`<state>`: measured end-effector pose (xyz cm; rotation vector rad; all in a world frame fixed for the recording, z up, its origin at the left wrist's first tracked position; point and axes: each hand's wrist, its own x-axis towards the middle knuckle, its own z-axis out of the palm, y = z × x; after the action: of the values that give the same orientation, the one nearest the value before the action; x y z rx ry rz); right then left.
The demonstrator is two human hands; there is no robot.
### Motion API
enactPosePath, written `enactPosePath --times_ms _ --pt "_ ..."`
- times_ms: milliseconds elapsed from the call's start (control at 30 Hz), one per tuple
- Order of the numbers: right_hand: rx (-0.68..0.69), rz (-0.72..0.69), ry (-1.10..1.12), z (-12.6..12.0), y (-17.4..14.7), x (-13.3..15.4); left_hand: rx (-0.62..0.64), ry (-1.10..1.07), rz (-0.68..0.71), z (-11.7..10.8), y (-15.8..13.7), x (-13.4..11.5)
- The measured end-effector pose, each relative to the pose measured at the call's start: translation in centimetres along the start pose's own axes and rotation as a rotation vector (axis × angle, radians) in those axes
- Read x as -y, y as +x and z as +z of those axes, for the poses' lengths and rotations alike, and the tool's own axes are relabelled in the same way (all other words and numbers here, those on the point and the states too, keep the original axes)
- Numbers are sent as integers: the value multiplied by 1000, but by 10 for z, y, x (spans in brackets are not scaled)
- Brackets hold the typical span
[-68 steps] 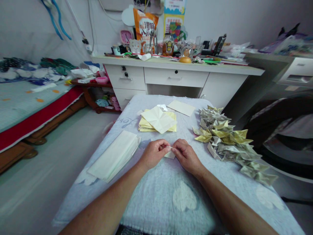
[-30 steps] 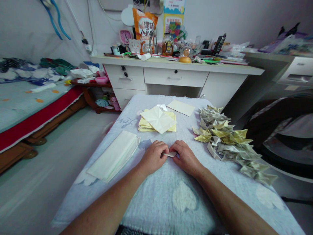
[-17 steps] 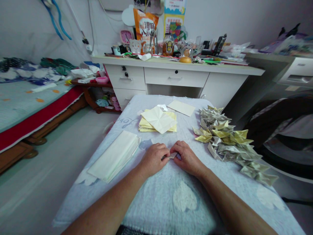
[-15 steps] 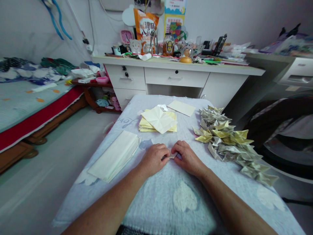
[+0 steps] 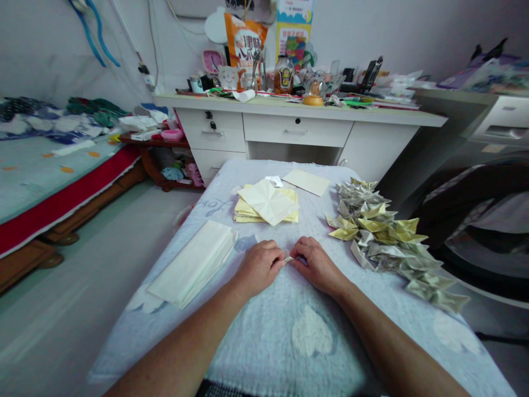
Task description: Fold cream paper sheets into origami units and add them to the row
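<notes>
Between my hands is a small piece of folded paper (image 5: 288, 259), mostly covered by the fingers. My left hand (image 5: 260, 266) pinches its left end, and my right hand (image 5: 314, 261) pinches the right end. Beyond them, a creased white sheet (image 5: 268, 202) lies on a stack of yellow paper (image 5: 244, 212). To the left rests a long folded bundle of white paper (image 5: 192, 264). Several folded paper pieces with pointed tips, grey and yellow (image 5: 386, 242), are heaped on the right side of the cloth-covered table (image 5: 264, 342).
A cream sheet (image 5: 306, 182) lies near the table's far end. Behind stands a white desk (image 5: 297, 129) crowded with a jar (image 5: 284, 76), an orange bag (image 5: 243, 44) and other items. A bed (image 5: 61, 176) is at left, a washing machine (image 5: 491, 182) at right.
The fingers have shifted on the small paper, which now shows as a narrower strip between them. Both hands stay in nearly the same place.
</notes>
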<state>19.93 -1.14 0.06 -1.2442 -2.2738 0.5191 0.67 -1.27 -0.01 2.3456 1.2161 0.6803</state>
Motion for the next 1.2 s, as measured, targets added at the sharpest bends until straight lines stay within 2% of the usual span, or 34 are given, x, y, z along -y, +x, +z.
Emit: enactPosePath --times_ms 1200 --pt "9 -10 107 -6 2 -1 -6 -115 -58 1 4 0"
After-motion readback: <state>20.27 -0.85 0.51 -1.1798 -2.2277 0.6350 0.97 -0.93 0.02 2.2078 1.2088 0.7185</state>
